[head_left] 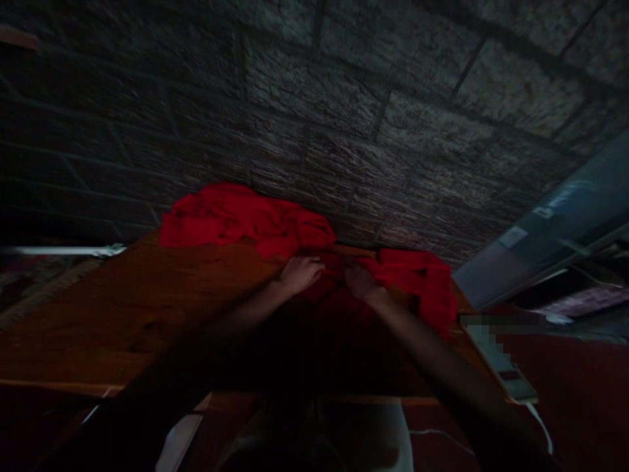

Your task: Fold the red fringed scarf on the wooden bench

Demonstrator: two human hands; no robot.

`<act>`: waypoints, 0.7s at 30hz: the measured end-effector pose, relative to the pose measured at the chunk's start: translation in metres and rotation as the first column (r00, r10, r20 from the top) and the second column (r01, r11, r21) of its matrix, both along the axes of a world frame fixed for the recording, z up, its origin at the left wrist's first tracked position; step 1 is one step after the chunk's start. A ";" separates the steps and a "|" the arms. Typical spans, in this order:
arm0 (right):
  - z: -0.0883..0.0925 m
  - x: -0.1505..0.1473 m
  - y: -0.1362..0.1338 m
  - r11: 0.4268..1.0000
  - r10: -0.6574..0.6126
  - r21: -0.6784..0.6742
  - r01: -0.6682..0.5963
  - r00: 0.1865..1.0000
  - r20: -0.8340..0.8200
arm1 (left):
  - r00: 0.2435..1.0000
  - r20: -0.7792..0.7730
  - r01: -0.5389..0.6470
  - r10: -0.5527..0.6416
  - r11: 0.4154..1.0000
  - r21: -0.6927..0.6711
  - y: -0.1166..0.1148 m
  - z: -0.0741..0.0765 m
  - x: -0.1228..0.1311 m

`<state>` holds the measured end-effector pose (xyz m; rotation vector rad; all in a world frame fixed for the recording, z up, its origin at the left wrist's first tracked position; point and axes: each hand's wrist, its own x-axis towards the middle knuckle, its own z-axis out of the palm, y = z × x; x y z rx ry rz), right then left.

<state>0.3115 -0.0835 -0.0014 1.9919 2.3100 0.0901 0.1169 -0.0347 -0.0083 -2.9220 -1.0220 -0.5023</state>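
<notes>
Red cloth lies on a wooden table [187, 282] by the wall, with a crumpled heap [246, 219] at the left and a flatter part [417, 262] at the right. My left hand [301, 274] touches the cloth near the middle, its fingers bent together over the fabric. Just to its right, my right hand [360, 278] is on the cloth too, with its fingers curled into the fabric. Deep shadow covers the cloth between and below my hands, so its lower edge is hard to make out.
A stone block wall [344, 111] rises behind the table. On the table's right edge lies a flat pale device [506, 367] with a white cable [543, 426]. A grey panel [550, 223] stands at the right. Below the front edge shows a pale seat [405, 439].
</notes>
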 end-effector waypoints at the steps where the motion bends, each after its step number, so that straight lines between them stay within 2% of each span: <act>1: 0.001 0.004 -0.001 0.999 0.032 -0.029 -0.032 0.999 -0.002 | 1.000 0.002 0.004 -0.004 1.000 0.000 0.001 0.000 -0.001; 4: 0.002 0.021 -0.007 0.992 0.101 -0.078 -0.104 0.994 -0.045 | 1.000 0.019 0.009 -0.009 1.000 -0.017 0.003 0.000 -0.003; 6: 0.001 0.033 -0.014 0.994 0.091 -0.054 -0.097 0.990 -0.104 | 0.999 0.034 0.026 -0.025 0.999 -0.023 0.003 -0.001 -0.004; 11: -0.011 0.056 -0.034 0.995 -0.102 -0.019 0.100 0.977 -0.188 | 0.996 0.074 0.055 -0.054 0.998 -0.011 0.004 -0.003 -0.004; 14: -0.015 0.068 -0.037 0.995 -0.098 -0.009 0.099 0.967 -0.235 | 0.994 0.099 0.040 -0.038 0.999 -0.019 0.006 -0.004 -0.003; 17: -0.004 0.099 -0.035 0.984 -0.086 0.128 0.123 0.960 -0.265 | 0.992 0.123 0.047 -0.040 0.998 -0.051 0.007 -0.007 -0.003; 19: 0.010 0.131 -0.034 0.957 -0.168 0.201 0.211 0.963 -0.210 | 0.989 0.143 0.049 -0.037 0.996 -0.075 0.008 -0.010 -0.004; 21: 0.024 0.169 -0.035 0.927 -0.306 0.200 0.319 0.948 -0.092 | 0.988 0.153 0.030 -0.013 0.994 -0.105 0.009 -0.011 -0.005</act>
